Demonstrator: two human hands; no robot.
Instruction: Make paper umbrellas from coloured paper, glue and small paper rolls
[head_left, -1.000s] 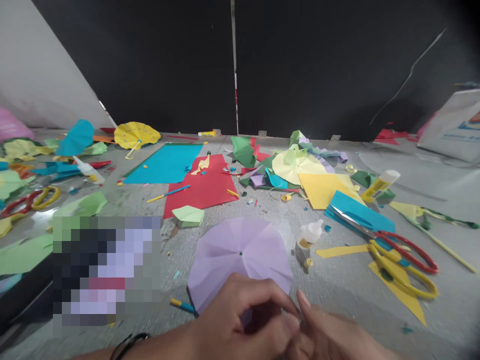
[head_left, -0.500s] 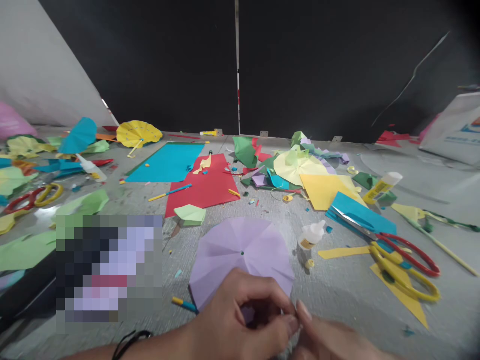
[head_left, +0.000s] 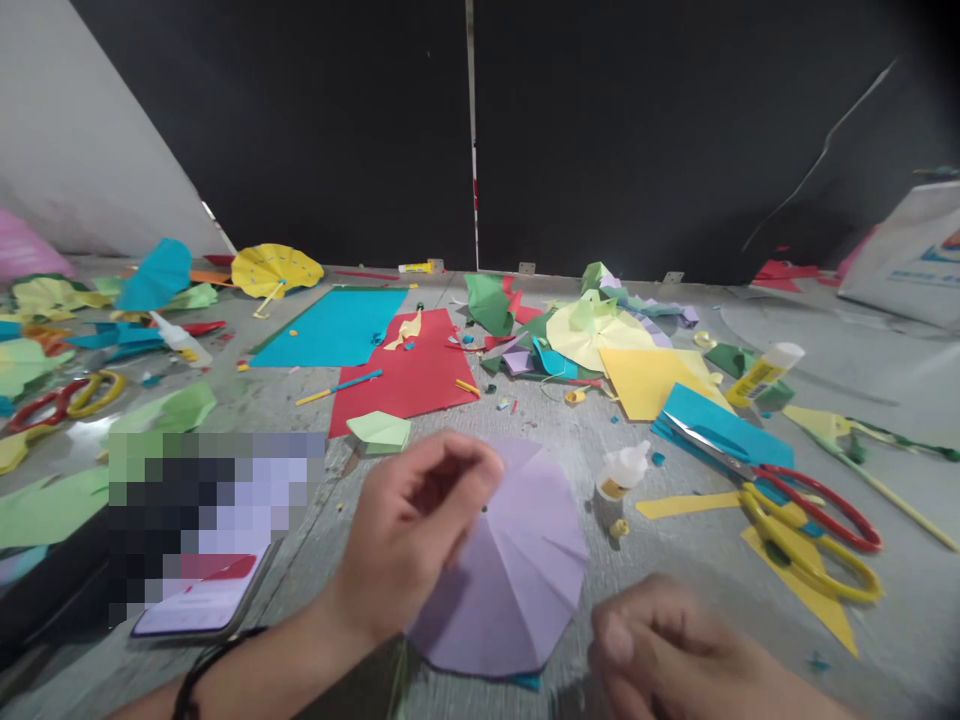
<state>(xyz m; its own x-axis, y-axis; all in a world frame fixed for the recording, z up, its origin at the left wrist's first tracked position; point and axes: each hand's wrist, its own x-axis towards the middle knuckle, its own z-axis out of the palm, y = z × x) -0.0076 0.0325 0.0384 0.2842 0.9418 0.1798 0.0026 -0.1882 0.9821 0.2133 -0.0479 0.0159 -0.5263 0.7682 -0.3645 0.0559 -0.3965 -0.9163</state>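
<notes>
A round of pale purple paper (head_left: pixel 517 570), creased in folds from its middle like a small parasol top, lies in front of me with a small dark dot at its centre. My left hand (head_left: pixel 420 530) is over its left side, thumb and fingers pinched together; anything between the tips is too small to make out. To the right of the paper, my right hand (head_left: pixel 660 640) is closed, fingers curled against the thumb, slightly blurred. What it may hold is hidden. A bit of blue (head_left: pixel 525 682) shows under the paper's near edge.
A small glue bottle (head_left: pixel 624 472) stands right of the paper, its yellow cap (head_left: pixel 619 528) nearby. Scissors (head_left: pixel 810 510) lie farther right, a glue stick (head_left: pixel 765 375) behind them. A phone (head_left: pixel 202 610) is at left. Red paper (head_left: pixel 405 375) and scraps lie farther back.
My left hand has moved up and left from the near edge to over the purple paper. My hands have parted, the right shifting slightly right. More of the paper's near side shows.
</notes>
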